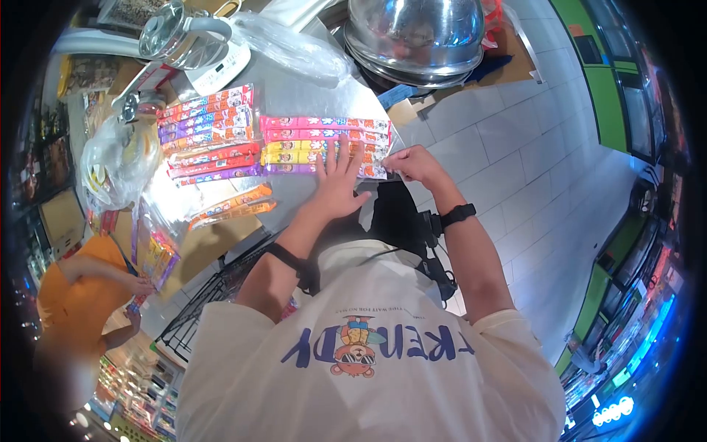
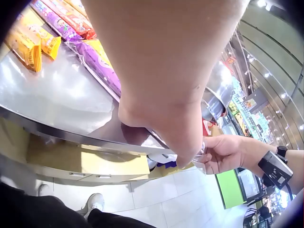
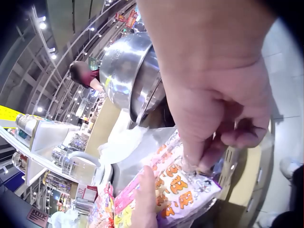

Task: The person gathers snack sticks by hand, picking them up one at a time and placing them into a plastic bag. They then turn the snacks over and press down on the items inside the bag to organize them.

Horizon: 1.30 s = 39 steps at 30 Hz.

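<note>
A flat clear plastic bag [image 1: 294, 135] of pink, yellow and purple snack sticks lies across the metal table top. My left hand [image 1: 339, 184] rests on it with fingers spread and straight. At the bag's right end my right hand [image 1: 417, 163] pinches the edge of the clear plastic between thumb and curled fingers. In the right wrist view the right fingertips [image 3: 202, 164] meet the film right beside the printed stick ends [image 3: 178, 190]. The left wrist view shows mostly the left forearm [image 2: 156, 57], which hides the left fingers.
Another pack of sticks [image 1: 206, 118] lies left of the bag, with loose orange sticks [image 1: 232, 208] nearer me. Behind stand a glass pot [image 1: 173, 37], a crumpled clear bag [image 1: 294, 51] and a large steel bowl [image 1: 416, 33]. A person in orange [image 1: 85, 287] stands at left.
</note>
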Available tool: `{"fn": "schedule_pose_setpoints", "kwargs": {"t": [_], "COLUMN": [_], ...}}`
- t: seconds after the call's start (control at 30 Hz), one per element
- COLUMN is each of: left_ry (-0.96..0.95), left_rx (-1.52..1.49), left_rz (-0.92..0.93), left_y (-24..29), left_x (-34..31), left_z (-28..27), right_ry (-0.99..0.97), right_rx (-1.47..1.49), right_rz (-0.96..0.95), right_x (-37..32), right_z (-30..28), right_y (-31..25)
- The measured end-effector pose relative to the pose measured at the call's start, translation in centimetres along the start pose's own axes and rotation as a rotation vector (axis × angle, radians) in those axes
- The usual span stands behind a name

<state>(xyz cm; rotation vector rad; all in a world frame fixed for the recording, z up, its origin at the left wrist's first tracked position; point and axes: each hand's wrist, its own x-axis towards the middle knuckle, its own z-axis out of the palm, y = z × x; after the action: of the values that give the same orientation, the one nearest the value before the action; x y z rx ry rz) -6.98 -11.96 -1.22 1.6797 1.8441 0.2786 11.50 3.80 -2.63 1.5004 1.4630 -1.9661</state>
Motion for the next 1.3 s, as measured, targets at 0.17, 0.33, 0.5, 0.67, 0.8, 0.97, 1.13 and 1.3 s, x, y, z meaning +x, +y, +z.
{"fn": "schedule_pose_setpoints", "kwargs": {"t": [0.17, 0.33, 0.5, 0.67, 0.8, 0.97, 1.13, 1.3], "left_ry": [-0.007, 0.009, -0.004, -0.006, 0.003, 0.008, -0.031, 0.046], "left_rx": [-0.025, -0.087, -0.08, -0.094, -0.091, -0.008, 0.081, 0.167], "left_rz": [-0.003, 0.016, 0.023, 0.013, 0.012, 0.029, 0.019, 0.065], "left_y": [0.1, -0.3, -0.2, -0.3, -0.2, -0.6, -0.3, 0.2], "left_x": [0.0, 0.0, 0.0, -0.1, -0.1, -0.3, -0.4, -0.8], "left_z": [-0.3, -0.1, -0.4, -0.5, -0.4, 0.0, -0.5, -1.1], "right_ry": [0.135, 0.095, -0.064, -0.141, 0.002, 0.1, 0.279, 0.662], "right_rx": [0.118, 0.305, 0.403, 0.26, 0.02, -0.065, -0.496, -0.717], "right_rz": [-0.129, -0.11, 0.097, 0.06, -0.01, -0.111, -0.092, 0.038], "right_x": [-0.6, -1.2, -0.7, -0.2, -0.4, 0.5, -1.0, -1.7], "right_z": [1.8, 1.8, 1.0, 0.1, 0.5, 1.1, 2.4, 2.8], "right_y": [1.4, 1.2, -0.2, -0.8, -0.9, 0.0, -2.5, -2.7]}}
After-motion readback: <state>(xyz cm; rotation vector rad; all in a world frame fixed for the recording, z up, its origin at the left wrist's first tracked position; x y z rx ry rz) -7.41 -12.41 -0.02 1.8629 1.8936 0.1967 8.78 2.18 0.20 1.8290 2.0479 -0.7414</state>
